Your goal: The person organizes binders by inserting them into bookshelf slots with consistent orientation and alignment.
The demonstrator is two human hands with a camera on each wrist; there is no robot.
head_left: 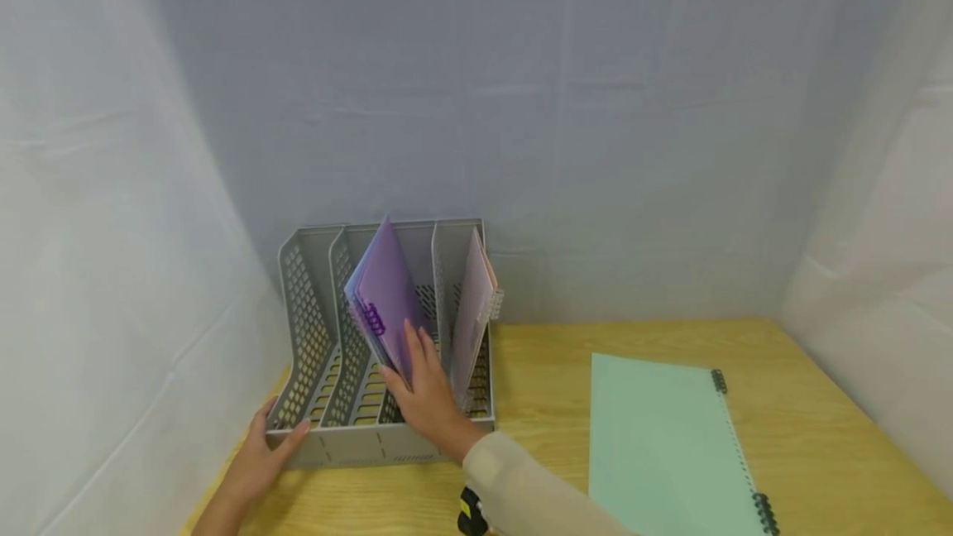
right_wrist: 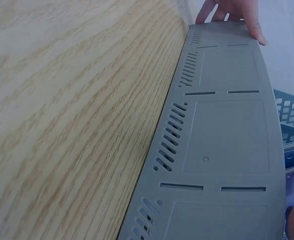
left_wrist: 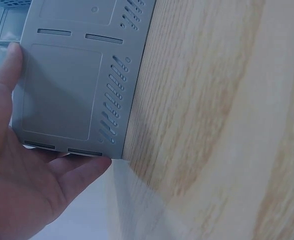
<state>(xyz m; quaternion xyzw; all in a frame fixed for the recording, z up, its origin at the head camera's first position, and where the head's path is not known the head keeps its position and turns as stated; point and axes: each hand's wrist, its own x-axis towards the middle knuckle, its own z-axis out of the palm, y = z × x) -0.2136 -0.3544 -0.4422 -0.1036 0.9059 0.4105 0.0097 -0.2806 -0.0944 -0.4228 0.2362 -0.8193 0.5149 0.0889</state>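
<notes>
A grey file organizer (head_left: pixel 357 447) with upright dividers stands on the table. My left hand (head_left: pixel 256 460) grips its front left corner, thumb over the front rim and fingers round the side, as the left wrist view also shows. In a middle compartment a purple spiral notebook (head_left: pixel 389 288) leans to the left against a blue notebook (head_left: pixel 353 292). My right hand (head_left: pixel 428 391) holds the purple notebook's lower front edge, with the thumb on the near edge and fingers along the cover. In the right wrist view, that hand is mostly out of frame.
Pale pink spiral notebooks (head_left: pixel 471 304) lean in the organizer's rightmost compartment. A mint green notebook (head_left: pixel 666 445) with black binding lies flat on the wooden table (head_left: pixel 543 404) at right. White sheeting (head_left: pixel 596 147) hangs behind and on both sides.
</notes>
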